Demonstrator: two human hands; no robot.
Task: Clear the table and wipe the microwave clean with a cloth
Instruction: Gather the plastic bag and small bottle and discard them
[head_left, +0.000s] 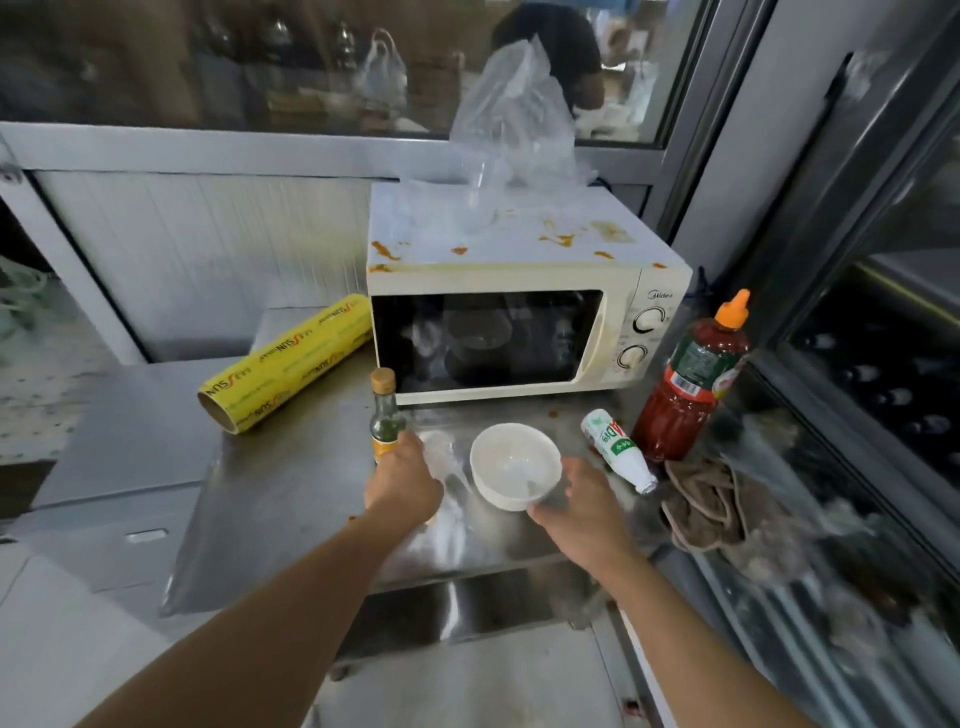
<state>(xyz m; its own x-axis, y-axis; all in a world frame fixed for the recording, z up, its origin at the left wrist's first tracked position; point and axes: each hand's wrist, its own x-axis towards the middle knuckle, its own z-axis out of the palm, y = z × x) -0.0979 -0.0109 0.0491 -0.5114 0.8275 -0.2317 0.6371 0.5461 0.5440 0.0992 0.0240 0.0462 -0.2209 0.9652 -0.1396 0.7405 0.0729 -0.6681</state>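
Observation:
A cream microwave stands at the back of the steel table, its top smeared with orange sauce. A crumpled clear plastic bag sits on top of it. In front, a white bowl rests on the table; my right hand holds it by its near right rim. My left hand is low beside a small cork-stoppered glass bottle and a clear plastic cup lying on its side; its fingers are hidden. A brown cloth lies crumpled at the table's right edge.
A red sauce bottle with an orange cap stands right of the microwave. A small white bottle lies beside it. A yellow cling-film roll lies at the left. A glass-fronted cabinet borders the right side.

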